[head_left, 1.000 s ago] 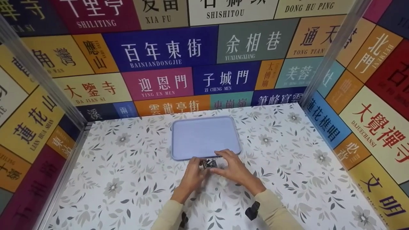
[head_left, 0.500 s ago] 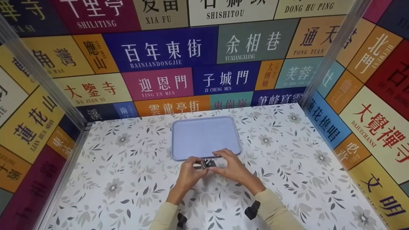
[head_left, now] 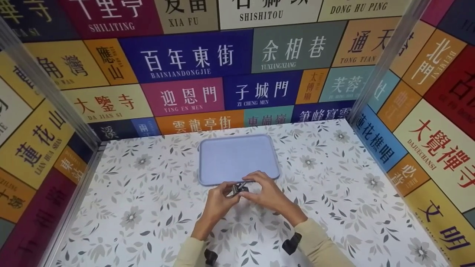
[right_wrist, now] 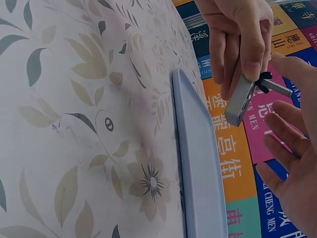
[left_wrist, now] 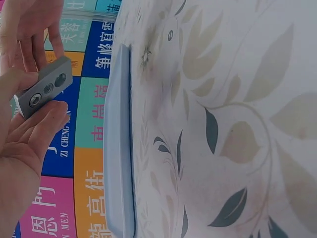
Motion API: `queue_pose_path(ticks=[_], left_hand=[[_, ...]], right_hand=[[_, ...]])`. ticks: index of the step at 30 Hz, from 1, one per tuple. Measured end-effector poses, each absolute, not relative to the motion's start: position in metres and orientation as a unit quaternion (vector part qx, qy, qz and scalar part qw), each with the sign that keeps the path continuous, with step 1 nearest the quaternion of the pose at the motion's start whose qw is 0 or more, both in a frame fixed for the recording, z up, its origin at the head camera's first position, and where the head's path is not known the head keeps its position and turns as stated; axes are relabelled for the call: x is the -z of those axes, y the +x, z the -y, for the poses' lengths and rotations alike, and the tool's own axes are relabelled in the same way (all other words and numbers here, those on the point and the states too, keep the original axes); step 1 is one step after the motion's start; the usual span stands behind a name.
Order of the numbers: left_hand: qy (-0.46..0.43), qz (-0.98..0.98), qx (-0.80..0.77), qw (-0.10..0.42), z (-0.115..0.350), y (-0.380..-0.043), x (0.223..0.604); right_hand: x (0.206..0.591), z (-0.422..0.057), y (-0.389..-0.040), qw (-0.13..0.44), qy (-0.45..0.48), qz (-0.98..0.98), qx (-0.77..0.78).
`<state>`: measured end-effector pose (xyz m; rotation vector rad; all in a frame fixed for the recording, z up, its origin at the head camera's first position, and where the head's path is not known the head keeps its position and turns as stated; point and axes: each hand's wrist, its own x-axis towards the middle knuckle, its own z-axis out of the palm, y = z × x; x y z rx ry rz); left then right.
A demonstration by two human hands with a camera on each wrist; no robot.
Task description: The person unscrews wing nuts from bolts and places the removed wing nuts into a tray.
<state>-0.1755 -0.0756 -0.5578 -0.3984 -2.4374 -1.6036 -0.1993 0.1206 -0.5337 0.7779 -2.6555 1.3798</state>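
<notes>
Left hand [head_left: 217, 202]: one, thumb and fingers pinching the metal block; the grip sits on its broad sides.
Metal block [right_wrist: 239, 103]: one, grey, held off the table [head_left: 156, 207] between the two hands, in front of the tray's near edge; three round holes [left_wrist: 48, 89] in a row on one face. Likely rigid, dense for its size, hard to damage and a little slick; best taken by the flat sides, holes left uncovered.
Wing nut [right_wrist: 263, 82]: one, black, judging by its shape, close against the block; its lobes should give fingertips good purchase.
Bolt [right_wrist: 278, 89]: one, threaded, its shank sticking out past the wing nut towards the right hand; stiff, probably rough to the touch along the thread.
Tray [head_left: 237, 159]: one, pale blue, shallow, lying flat beyond the hands; looks light and rigid, easiest taken by its rim.
Right hand [head_left: 269, 191]: one, thumb and fingers apart around the bolt's free end; contact cannot be told.
</notes>
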Motion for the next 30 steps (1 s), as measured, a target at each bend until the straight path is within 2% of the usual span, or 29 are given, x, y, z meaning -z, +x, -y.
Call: queue_pose_path(ticks=[6, 30], left_hand=[[-0.148, 0.804, 0.567, 0.098, 0.0770, -0.1730, 0.5540], [-0.163, 0.840, 0.508, 0.096, 0.0775, -0.1672, 0.5496]], right_hand=[[0.5337, -0.1194, -0.2004, 0.017, 0.244, 0.854, -0.459], [0.5349, -0.1137, -0.2031, 0.004, 0.247, 0.850, -0.465]])
